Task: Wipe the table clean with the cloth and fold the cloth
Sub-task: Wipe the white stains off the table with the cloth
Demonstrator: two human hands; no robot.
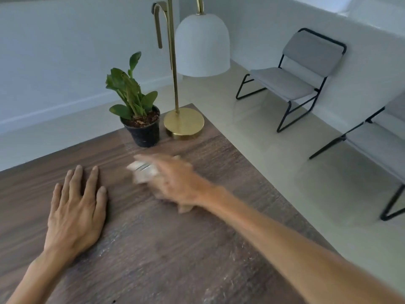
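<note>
Bare forearms reach over the tabletop [166,249]. Left hand [76,207] rests flat, fingers spread. Right hand [175,183], blurred, covers the cloth [142,172] beneath; grip indeterminate. Recommend firm overlapping strokes, skirting potted plant [135,106] and lamp base [184,122].

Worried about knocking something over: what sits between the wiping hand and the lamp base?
Only bare wooden table lies between the right hand and the lamp base in the head view; the potted plant stands beside it.
</note>
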